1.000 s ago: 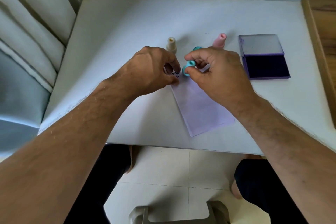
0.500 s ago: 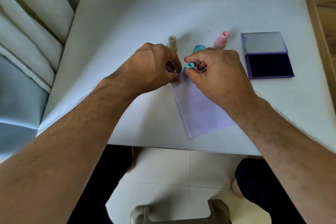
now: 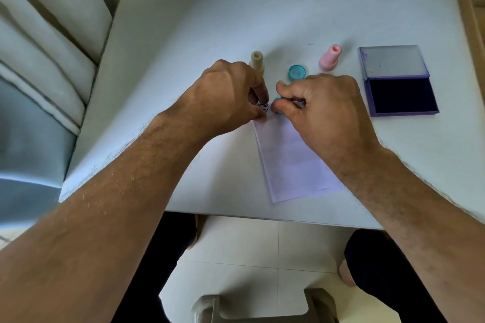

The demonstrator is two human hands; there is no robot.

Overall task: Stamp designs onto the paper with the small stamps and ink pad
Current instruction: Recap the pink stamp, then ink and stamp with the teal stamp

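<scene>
Person seated at a white table (image 3: 183, 34), both hands at the far end of a lilac paper (image 3: 288, 160) that runs to the table's near edge. The right hand (image 3: 325, 113) pinches a teal stamp (image 3: 277, 99) upright on the paper; the left hand (image 3: 228, 94), fingers curled, pins the sheet beside a black smiley print (image 3: 263, 107). Beyond stand a cream stamp (image 3: 256, 60), teal cap (image 3: 297, 72) and pink stamp (image 3: 330, 57); an open purple ink pad (image 3: 401, 94) lies toward the right edge.
</scene>
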